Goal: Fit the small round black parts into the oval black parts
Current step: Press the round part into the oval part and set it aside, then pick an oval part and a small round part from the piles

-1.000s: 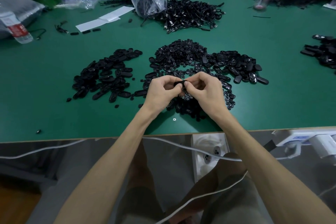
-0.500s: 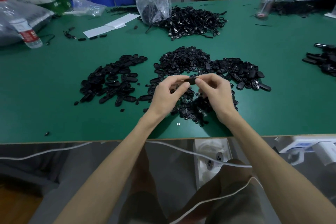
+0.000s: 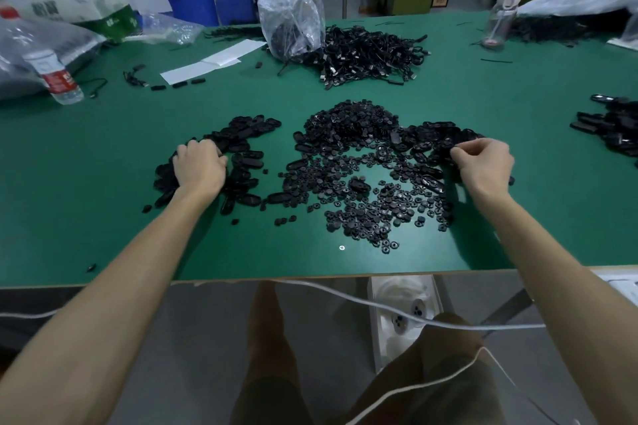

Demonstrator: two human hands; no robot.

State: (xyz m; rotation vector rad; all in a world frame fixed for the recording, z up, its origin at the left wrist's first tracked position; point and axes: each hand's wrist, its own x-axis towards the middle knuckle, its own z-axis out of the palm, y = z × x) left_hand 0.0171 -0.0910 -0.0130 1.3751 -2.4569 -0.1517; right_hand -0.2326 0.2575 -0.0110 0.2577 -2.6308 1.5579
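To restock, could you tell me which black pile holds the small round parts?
The middle pile, between both hands; the piles on either side hold oval parts.

My two bare forearms, no sleeves on them, my left hand [image 3: 199,166] and my right hand [image 3: 483,166] without gloves, rings or watch, dark brownish shorts [image 3: 445,366] on my legs below the table edge

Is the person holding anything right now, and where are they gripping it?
Cannot be told. Left hand rests on the oval-part pile; right hand pinches at the right pile, its catch hidden.
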